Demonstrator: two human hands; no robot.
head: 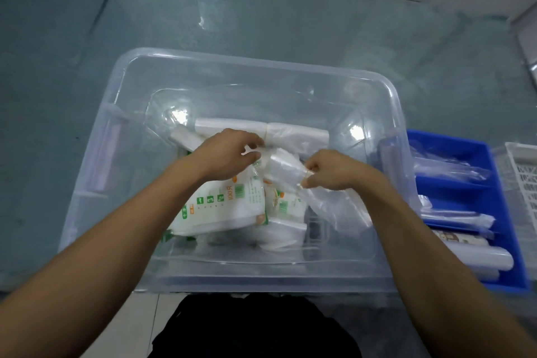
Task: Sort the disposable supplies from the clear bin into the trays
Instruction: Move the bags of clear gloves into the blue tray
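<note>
A clear plastic bin (122, 113) stands in front of me on a grey-green table. Inside lie white bundles of plastic bags (293, 134) and printed packs with green and orange marks (220, 206). Both hands reach into the bin. My left hand (229, 154) and my right hand (331, 170) each pinch one end of a white rolled bundle of bags (280, 167), held just above the packs. A thin clear bag (340, 212) hangs under my right hand.
To the right of the bin stands a blue divided tray (465, 192) with long clear-wrapped items and white rolls in its compartments. A white slotted basket (523, 177) sits at the far right edge. The table stretches behind and to the left.
</note>
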